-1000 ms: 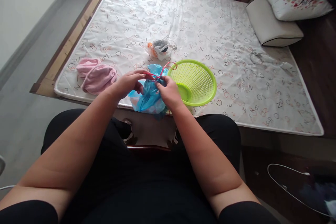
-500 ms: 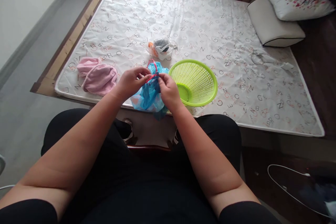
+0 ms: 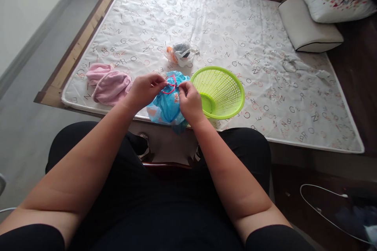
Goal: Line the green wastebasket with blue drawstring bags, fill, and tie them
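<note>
A blue plastic bag (image 3: 166,108) rests at the mattress's near edge, part of it hanging over. On top of it lies a thin red string (image 3: 173,91) in loose loops. My left hand (image 3: 149,88) is closed in a pinch on the string at the bag's left side. Opposite, my right hand (image 3: 189,96) pinches the string close to a small dark spot, perhaps a knot; its fingertips partly hide it. Just right of that hand stands a green plastic basket (image 3: 219,92), tilted toward me. What the bag contains cannot be made out clearly.
Pink cloth (image 3: 113,88) lies on the left of the mattress (image 3: 235,27). Behind the blue bag sits a clear plastic bag (image 3: 181,55) with grey and orange contents. Pillows (image 3: 312,27) are at the far right. A white cable (image 3: 312,206) curves at the lower right.
My left hand has shifted slightly left, away from my right hand. The red string's loop now lies lower and wider across the blue bag.
</note>
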A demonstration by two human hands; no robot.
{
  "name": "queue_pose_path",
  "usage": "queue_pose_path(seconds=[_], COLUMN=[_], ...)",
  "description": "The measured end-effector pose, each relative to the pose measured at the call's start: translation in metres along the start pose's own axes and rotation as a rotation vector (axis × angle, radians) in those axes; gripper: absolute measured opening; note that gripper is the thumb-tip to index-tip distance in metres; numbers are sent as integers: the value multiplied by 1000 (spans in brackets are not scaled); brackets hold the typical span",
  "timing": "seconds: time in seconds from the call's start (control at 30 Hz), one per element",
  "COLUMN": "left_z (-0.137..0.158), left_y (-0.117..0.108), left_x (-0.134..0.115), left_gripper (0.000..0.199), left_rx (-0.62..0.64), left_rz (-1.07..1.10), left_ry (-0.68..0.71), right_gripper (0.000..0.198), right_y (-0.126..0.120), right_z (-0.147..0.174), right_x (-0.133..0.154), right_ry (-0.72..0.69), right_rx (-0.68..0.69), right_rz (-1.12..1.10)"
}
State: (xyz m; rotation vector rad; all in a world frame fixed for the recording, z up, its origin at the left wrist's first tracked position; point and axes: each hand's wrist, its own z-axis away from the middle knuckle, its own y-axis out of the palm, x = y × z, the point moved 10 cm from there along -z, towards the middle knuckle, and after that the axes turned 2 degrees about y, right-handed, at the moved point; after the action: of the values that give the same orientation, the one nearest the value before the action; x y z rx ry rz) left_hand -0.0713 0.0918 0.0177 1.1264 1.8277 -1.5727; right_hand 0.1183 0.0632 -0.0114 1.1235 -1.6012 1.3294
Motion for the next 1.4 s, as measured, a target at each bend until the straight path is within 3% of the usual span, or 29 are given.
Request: queue_pose_path(seconds=[0.17, 0.4, 0.67, 0.83, 1.0, 1.17, 1.3, 1.4], left_z=[2, 7, 9, 9, 4, -1, -3, -2], left_y=[4, 6, 10, 15, 8, -13, -24, -23], left_x=[11, -30, -24, -22, -19, -5, 26, 53], left_gripper=[14, 17, 7, 9, 11, 12, 10, 20], left_rx=[33, 49, 16, 67, 64, -80, -216, -278], left_rz=[67, -74, -127, -160, -200, -121, 147, 443], left_ry=[-71, 258, 352, 366, 274, 105, -140, -328], right_gripper=[7, 10, 10, 12, 16, 16, 18, 22], right_y=[-3, 2, 13, 15, 15, 8, 6, 6], right_z=[1, 3, 3, 2, 2, 0, 0, 2], right_x=[3, 8, 7, 7, 4, 2, 3, 3], right_ry=[15, -51, -112, -137, -140, -114, -87, -70], right_rx=[-1, 29, 96, 112, 107, 77, 75, 81], right_rz=[9, 20, 59, 107, 129, 129, 141, 145])
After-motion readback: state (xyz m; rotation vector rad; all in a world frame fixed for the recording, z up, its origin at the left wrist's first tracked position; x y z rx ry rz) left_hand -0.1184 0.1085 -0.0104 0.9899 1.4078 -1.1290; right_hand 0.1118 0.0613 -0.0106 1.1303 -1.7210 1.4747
